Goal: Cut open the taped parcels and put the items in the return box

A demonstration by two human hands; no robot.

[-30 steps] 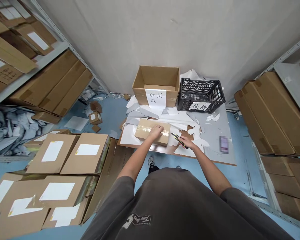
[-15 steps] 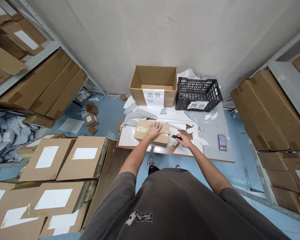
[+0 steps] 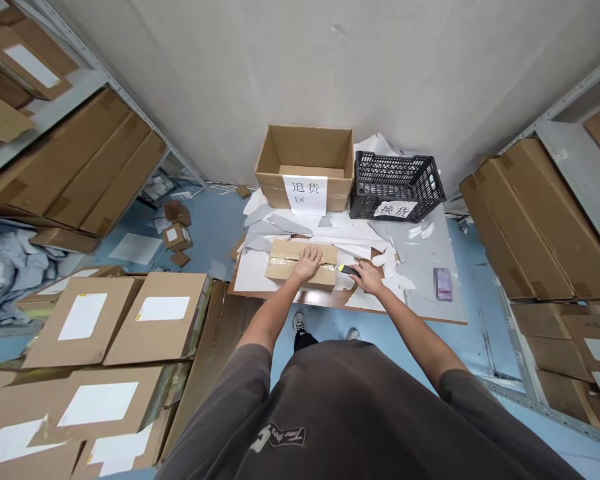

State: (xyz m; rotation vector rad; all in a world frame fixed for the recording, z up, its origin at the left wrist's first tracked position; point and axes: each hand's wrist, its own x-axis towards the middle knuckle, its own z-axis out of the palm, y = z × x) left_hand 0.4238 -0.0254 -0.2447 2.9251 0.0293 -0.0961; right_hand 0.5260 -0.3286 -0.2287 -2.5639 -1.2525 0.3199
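A taped cardboard box (image 3: 283,257) lies on the worn white-topped table (image 3: 253,283) in front of me. My left hand (image 3: 308,262) rests flat on top of the box with its fingers stretched out. At the box's right end, my right hand (image 3: 367,276) is closed round a black-and-yellow box cutter (image 3: 349,270). The cutter's tip points left at the end of the tape seam; whether the blade is in the tape is too small to tell.
Behind the box stand an open carton (image 3: 305,143) and a black plastic crate (image 3: 397,183), each with a paper sign. Torn paper (image 3: 280,223) covers part of the table. Stacked boxes (image 3: 160,320) are at left, shelves with cartons (image 3: 535,220) at right. A blurred purple item (image 3: 443,285) lies at the table's right.
My right hand has brought the box cutter left to the end of the box. My left hand has flattened, fingers spread, on its top. The view has shifted slightly.
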